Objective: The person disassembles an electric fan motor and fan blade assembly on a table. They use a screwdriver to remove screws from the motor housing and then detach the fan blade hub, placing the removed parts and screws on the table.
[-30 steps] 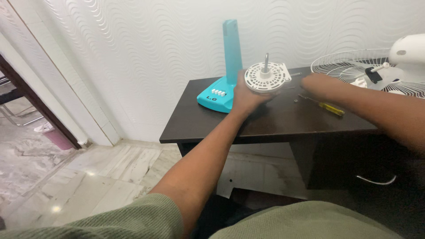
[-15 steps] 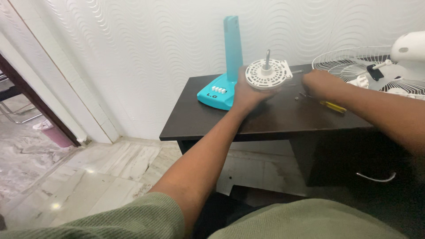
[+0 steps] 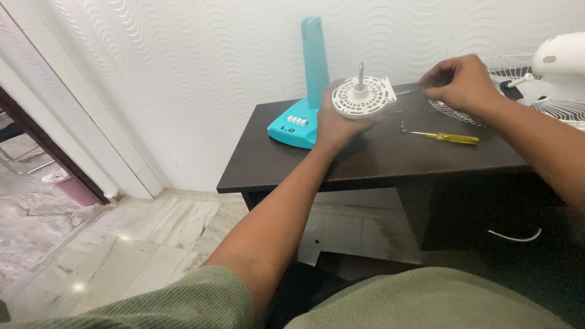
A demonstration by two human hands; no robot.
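- The left hand cups a round white motor cover from below, fingers closed round its edge, holding it above the dark table; a metal shaft stands up from its middle.
- On the table just right of the cover lie a small screw and a yellow screwdriver.
- The right hand is raised above the table, fingertips pinched together; what they pinch is too small to tell.
- Behind stand a teal fan base and a white wire fan guard.

Bare forearms, green ribbed sleeves
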